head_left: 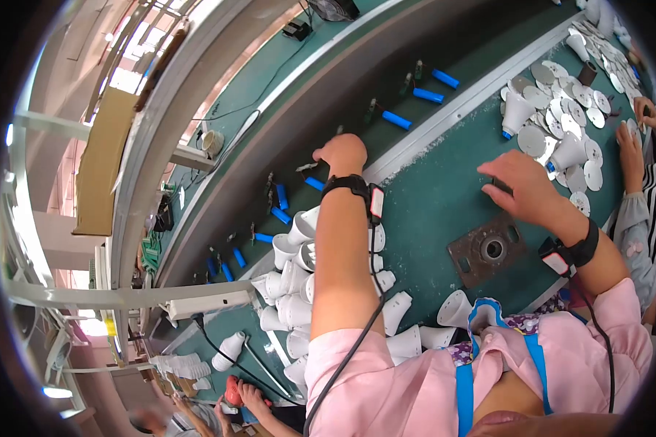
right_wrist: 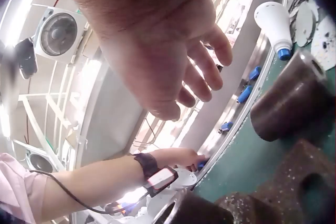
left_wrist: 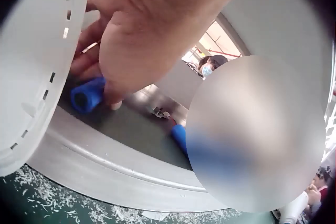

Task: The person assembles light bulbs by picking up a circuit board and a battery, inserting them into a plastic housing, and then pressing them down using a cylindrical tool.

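Note:
My left hand (head_left: 342,153) reaches over the dark belt (left_wrist: 147,142). Its thumb and fingers close round a blue battery (left_wrist: 88,95), which the hand hides in the head view. At those fingertips the blue end also shows in the right wrist view. A second blue battery (head_left: 314,183) lies by the wrist, and another blue battery (head_left: 397,120) is farther along. My right hand (head_left: 521,186) hovers above the green table, loosely bent and holding nothing, its thumb apart from the fingers. Just below it sits a rusty metal plate (head_left: 466,255) with a round socket.
White lamp housings (head_left: 291,306) crowd round my left forearm. Round white discs (head_left: 539,142) are heaped at the right, with a few housings among them. A metal rail (head_left: 444,120) separates table and belt. Another person's hands (head_left: 630,156) are at the right edge.

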`<state>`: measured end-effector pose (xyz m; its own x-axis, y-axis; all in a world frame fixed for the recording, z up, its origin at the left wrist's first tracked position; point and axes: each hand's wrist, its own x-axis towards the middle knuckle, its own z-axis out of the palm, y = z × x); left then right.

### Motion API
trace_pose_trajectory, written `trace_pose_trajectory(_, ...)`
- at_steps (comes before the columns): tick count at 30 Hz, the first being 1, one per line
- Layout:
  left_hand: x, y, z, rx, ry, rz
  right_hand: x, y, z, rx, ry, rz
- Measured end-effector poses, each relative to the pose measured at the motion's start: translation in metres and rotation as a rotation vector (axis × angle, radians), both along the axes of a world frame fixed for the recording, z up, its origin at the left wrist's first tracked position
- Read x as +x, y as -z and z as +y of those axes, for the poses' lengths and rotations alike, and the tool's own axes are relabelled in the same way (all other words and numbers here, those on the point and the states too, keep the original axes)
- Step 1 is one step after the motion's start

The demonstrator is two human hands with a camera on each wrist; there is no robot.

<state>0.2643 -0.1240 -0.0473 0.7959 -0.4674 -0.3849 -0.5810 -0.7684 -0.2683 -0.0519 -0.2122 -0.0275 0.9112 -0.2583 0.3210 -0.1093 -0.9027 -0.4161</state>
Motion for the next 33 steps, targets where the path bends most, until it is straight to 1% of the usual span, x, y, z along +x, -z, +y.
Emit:
trace_pose_trajectory(1,-0.004,-0.001,0.002,0.002,0.097,-0.002,-0.002,-0.003,0.002,0.014,0.004,0.01)
trace_pose_trajectory(2,-0.01,-0.002,0.003,0.011,0.099,0.004,0.0,-0.01,0.002,0.331,0.058,0.034)
trace_pose_trajectory(3,-0.026,-0.018,0.01,-0.154,0.164,-0.022,0.005,-0.015,0.003,0.646,0.111,0.055)
trace_pose_trajectory(4,-0.042,-0.033,0.02,-0.314,0.225,-0.046,0.01,-0.012,0.006,0.658,0.108,0.06)
trace_pose_trajectory(6,-0.085,-0.051,0.046,-0.44,0.446,-0.102,0.023,-0.004,0.015,1.149,0.12,-0.196)
trace_pose_trajectory(7,-0.109,-0.056,0.061,-0.496,0.527,-0.118,0.029,-0.005,0.025,1.246,0.148,-0.208)
trace_pose_trajectory(8,-0.134,-0.057,0.076,-0.551,0.605,-0.137,0.03,-0.004,0.034,1.252,0.136,-0.202)
trace_pose_trajectory(10,-0.177,-0.056,0.101,-0.67,0.624,-0.114,0.031,-0.004,0.051,1.429,-0.023,-0.129)
trace_pose_trajectory(11,-0.194,-0.056,0.112,-0.664,0.607,-0.118,0.028,-0.002,0.055,1.433,-0.153,-0.032)
trace_pose_trajectory(14,-0.23,-0.052,0.138,-0.711,0.562,-0.114,0.013,0.003,0.079,1.4,-0.212,-0.012)
trace_pose_trajectory(15,-0.238,-0.049,0.144,-0.744,0.554,-0.118,0.008,-0.006,0.09,1.523,-0.155,-0.007)
trace_pose_trajectory(16,-0.243,-0.046,0.149,-0.779,0.551,-0.121,0.005,-0.007,0.095,1.516,-0.164,0.0)
trace_pose_trajectory(17,-0.246,-0.041,0.154,-0.775,0.55,-0.05,0.002,-0.006,0.098,1.4,-0.204,0.06)
trace_pose_trajectory(18,-0.25,-0.036,0.156,-0.78,0.543,-0.053,-0.002,-0.004,0.1,1.284,-0.243,0.118)
trace_pose_trajectory(20,-0.258,-0.028,0.159,-0.871,0.652,-0.118,-0.003,0.001,0.101,1.3,-0.234,0.125)
trace_pose_trajectory(22,-0.266,-0.033,0.162,-0.885,0.636,-0.114,-0.007,0.0,0.105,1.386,-0.167,0.133)
trace_pose_trajectory(23,-0.267,-0.036,0.164,-0.962,0.643,-0.062,-0.009,0.001,0.106,1.388,-0.164,0.137)
trace_pose_trajectory(24,-0.266,-0.038,0.166,-1.04,0.649,-0.01,-0.01,0.002,0.107,1.527,-0.145,0.054)
trace_pose_trajectory(25,-0.261,-0.042,0.17,-1.155,0.603,0.12,-0.012,0.002,0.108,1.664,-0.126,-0.033)
trace_pose_trajectory(26,-0.26,-0.044,0.171,-1.156,0.604,0.121,-0.013,0.0,0.109,1.663,-0.125,-0.033)
trace_pose_trajectory(28,-0.258,-0.051,0.171,-1.523,-0.009,0.313,-0.015,-0.006,0.114,1.792,-0.118,-0.079)
trace_pose_trajectory(29,-0.253,-0.048,0.171,-1.503,-0.011,0.3,-0.016,-0.005,0.115,1.794,-0.118,-0.079)
trace_pose_trajectory(30,-0.248,-0.048,0.172,-1.503,-0.009,0.298,-0.016,-0.004,0.115,1.804,-0.182,-0.04)
trace_pose_trajectory(31,-0.244,-0.05,0.173,-1.384,-0.088,0.658,-0.016,-0.003,0.114,1.811,-0.245,-0.003)
trace_pose_trajectory(32,-0.239,-0.05,0.173,-1.228,-0.165,1.008,-0.017,-0.005,0.111,1.811,-0.244,-0.008)
trace_pose_trajectory(33,-0.234,-0.048,0.171,-1.2,-0.06,0.932,-0.019,-0.008,0.106,1.564,-0.234,0.101)
